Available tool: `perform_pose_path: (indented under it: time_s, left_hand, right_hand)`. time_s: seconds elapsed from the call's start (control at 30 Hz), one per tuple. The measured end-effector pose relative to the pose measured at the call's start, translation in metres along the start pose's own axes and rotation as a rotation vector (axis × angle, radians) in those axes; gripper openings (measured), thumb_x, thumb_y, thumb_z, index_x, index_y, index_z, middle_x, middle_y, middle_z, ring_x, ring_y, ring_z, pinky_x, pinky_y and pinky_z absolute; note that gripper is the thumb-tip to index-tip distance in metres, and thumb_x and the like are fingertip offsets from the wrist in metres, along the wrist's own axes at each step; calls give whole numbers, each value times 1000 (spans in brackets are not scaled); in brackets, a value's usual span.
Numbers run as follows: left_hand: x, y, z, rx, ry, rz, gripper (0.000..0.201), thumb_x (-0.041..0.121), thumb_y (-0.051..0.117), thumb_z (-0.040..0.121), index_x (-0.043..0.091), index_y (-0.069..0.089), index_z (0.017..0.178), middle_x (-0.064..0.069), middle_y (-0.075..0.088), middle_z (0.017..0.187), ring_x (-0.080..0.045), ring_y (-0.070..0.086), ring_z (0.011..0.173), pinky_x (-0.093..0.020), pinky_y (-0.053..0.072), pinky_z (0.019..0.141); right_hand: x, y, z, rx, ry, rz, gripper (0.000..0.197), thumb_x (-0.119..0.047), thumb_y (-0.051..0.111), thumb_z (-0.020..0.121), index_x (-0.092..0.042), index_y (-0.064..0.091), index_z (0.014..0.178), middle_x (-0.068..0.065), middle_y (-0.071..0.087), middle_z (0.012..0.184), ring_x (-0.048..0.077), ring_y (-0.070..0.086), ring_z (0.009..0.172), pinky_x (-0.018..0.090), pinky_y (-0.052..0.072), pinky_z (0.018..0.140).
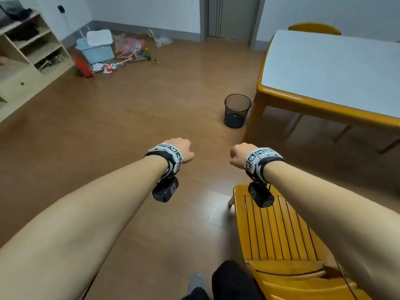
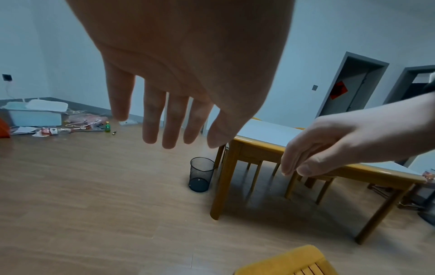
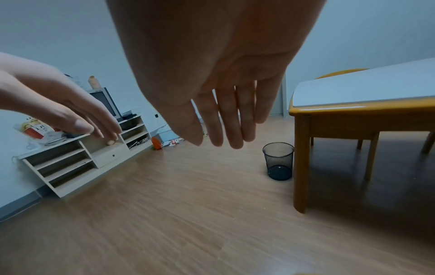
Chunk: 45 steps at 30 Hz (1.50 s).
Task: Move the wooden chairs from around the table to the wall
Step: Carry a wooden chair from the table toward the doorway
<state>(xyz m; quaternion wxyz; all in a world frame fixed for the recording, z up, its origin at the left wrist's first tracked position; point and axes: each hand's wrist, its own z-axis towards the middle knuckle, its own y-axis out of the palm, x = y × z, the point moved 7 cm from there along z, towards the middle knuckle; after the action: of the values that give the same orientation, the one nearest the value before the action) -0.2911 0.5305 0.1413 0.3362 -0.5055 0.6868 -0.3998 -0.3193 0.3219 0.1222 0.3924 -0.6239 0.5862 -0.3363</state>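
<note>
A wooden chair [image 1: 275,226] with a slatted seat stands at the lower right, just under my right forearm; its corner [image 2: 289,262] shows in the left wrist view. A second chair back [image 1: 313,29] rises behind the table [image 1: 324,107], and chair legs show beneath it. My left hand [image 1: 180,149] and right hand [image 1: 239,154] hang side by side in the air over the floor, ahead of the chair seat. Both hold nothing. The left fingers [image 2: 169,121] and the right fingers [image 3: 221,121] point down, straight and relaxed.
A black wire waste bin [image 1: 237,110] stands on the floor by the table's near left leg. A low shelf unit [image 1: 32,46] lines the left wall. A blue tub [image 1: 97,48] and scattered litter lie near the far corner. Wood floor stretches between them.
</note>
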Motion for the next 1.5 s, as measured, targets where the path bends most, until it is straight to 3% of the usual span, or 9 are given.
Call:
perform_pose_path:
  time_s: [0.2, 0.4, 0.63, 0.8, 0.97, 1.03, 1.2, 1.4, 1.5]
  left_hand:
    - [-31, -58, 114, 6, 37, 7, 43, 36, 48, 88, 18, 62, 125, -9, 67, 119, -32, 65, 99, -35, 48, 74]
    - [-63, -135, 250, 32, 12, 43, 44, 36, 47, 90, 18, 61, 129, -9, 65, 124, -33, 63, 106, -35, 46, 77]
    - [-96, -254, 395, 65, 9, 56, 44, 37, 47, 91, 18, 61, 128, -9, 65, 124, -32, 63, 106, -35, 46, 77]
    - [-115, -324, 504, 91, 28, 55, 45, 38, 46, 93, 18, 59, 130, -10, 63, 128, -33, 61, 110, -37, 46, 82]
    - [-134, -389, 645, 121, 62, 77, 42, 39, 46, 92, 18, 61, 126, -10, 64, 121, -34, 62, 104, -36, 46, 77]
    - [-140, -414, 706, 128, 86, 73, 40, 40, 47, 92, 17, 61, 122, -11, 65, 119, -34, 62, 102, -36, 44, 76]
    - [-136, -499, 850, 172, 241, 102, 41, 36, 47, 92, 18, 61, 125, -7, 67, 120, -32, 64, 104, -38, 51, 83]
    - [-101, -601, 1002, 190, 354, 181, 39, 36, 46, 92, 18, 63, 122, -8, 68, 116, -33, 64, 100, -37, 47, 76]
    - [-76, -637, 1075, 183, 386, 198, 41, 38, 46, 92, 18, 62, 124, -8, 67, 117, -33, 64, 99, -37, 48, 76]
  right_hand:
    - [18, -68, 107, -8, 32, -1, 33, -35, 58, 92, -11, 70, 111, 14, 69, 104, 35, 68, 92, 42, 59, 85]
    - [51, -146, 258, 15, 45, 30, 31, -34, 60, 93, -10, 69, 109, 13, 69, 104, 33, 68, 90, 39, 59, 81]
    - [87, -262, 406, 11, 57, 11, 29, -30, 58, 93, -10, 67, 111, 14, 68, 109, 34, 63, 88, 36, 54, 77]
    - [108, -334, 504, 28, 79, 13, 16, -28, 60, 88, -14, 61, 95, 11, 57, 95, 33, 57, 83, 34, 48, 73]
    - [137, -396, 633, 42, 104, 21, 18, -30, 59, 92, -12, 63, 94, 12, 61, 96, 32, 60, 84, 34, 50, 74]
    - [153, -420, 684, 38, 127, 22, 24, -30, 59, 93, -9, 68, 102, 14, 66, 100, 32, 62, 83, 34, 50, 72]
    - [204, -491, 797, 39, 241, 63, 33, -33, 57, 93, -12, 68, 115, 14, 68, 110, 34, 65, 93, 38, 56, 83]
    - [281, -574, 903, 83, 323, 148, 40, -37, 55, 94, -15, 65, 126, 15, 66, 121, 36, 65, 106, 42, 55, 92]
    - [335, -603, 953, 73, 396, 176, 41, -38, 54, 95, -15, 65, 127, 14, 66, 121, 35, 66, 104, 43, 56, 92]
